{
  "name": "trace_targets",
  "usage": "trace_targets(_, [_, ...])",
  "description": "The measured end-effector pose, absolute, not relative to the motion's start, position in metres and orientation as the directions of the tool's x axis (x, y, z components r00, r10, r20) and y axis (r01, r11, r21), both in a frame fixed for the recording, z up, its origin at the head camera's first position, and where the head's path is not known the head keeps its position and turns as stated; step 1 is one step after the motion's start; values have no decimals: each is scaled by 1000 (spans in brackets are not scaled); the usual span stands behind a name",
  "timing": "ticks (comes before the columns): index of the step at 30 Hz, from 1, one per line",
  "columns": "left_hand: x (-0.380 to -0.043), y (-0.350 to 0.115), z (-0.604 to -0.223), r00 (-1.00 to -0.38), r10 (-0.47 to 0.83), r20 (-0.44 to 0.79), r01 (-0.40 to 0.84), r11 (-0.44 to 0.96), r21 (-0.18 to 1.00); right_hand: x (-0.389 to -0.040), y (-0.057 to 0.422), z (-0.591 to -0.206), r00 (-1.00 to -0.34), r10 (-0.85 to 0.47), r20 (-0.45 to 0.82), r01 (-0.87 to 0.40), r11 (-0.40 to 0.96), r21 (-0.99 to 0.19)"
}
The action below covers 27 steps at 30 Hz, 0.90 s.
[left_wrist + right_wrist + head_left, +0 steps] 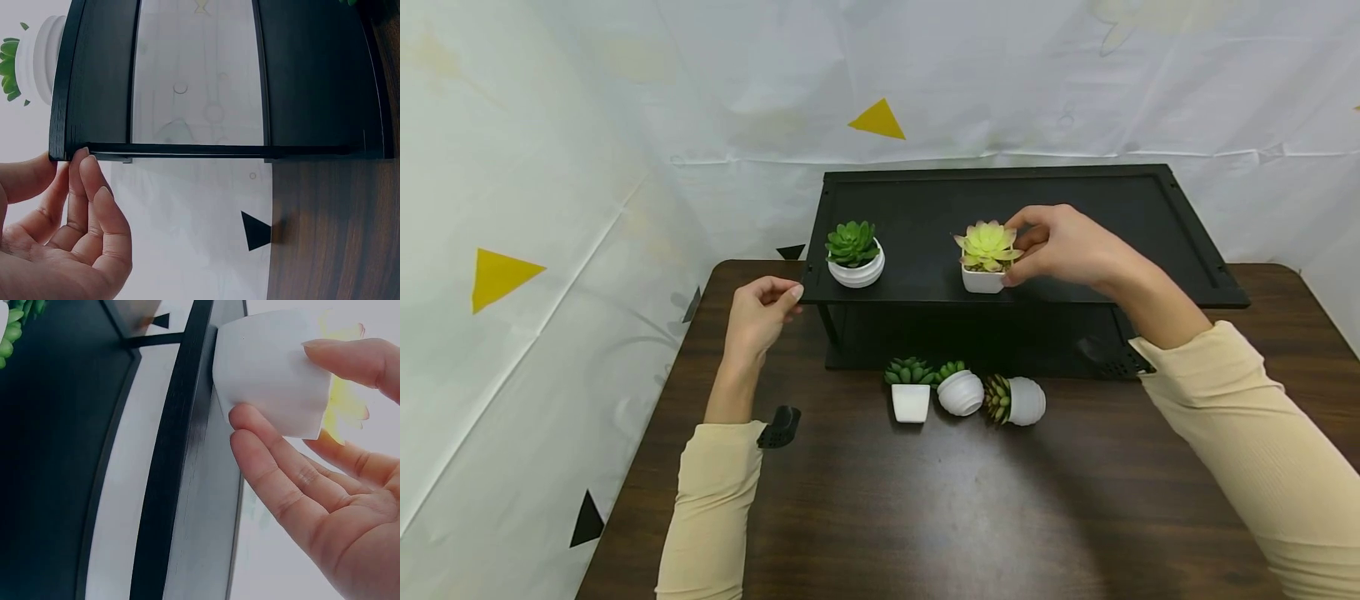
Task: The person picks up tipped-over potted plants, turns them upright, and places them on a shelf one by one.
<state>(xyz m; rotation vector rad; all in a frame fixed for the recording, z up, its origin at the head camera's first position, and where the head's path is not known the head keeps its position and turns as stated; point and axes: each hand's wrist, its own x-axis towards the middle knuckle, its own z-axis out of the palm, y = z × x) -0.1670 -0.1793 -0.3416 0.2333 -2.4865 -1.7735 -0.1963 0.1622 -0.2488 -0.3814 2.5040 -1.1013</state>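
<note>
My right hand [1063, 246] holds a yellow-green succulent in a square white pot [982, 281] at the front of the black shelf's top board [917, 200]. In the right wrist view, thumb and fingers lie on the sides of the white pot [275, 372], its base at the board. My left hand [758, 321] pinches the shelf's front left corner; the left wrist view shows thumb below and fingertips at the frame's end [60, 150]. Between the hands, a green succulent in a round white pot [856, 265] stands upright on the board's left part.
On the brown wooden table [880, 517], before the shelf's lower board, lie a square-potted succulent [911, 402], a round-potted one [961, 392] and another on its side [1026, 401]. White sheeting [760, 100] with yellow and black triangles hangs behind and at left.
</note>
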Motion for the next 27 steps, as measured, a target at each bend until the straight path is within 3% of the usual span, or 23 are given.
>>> trace_targets(27, [-166, -180, -341, -987, -159, -31, -83, 332, 940, -208, 149, -257, -890, -407, -208, -95, 610, -787])
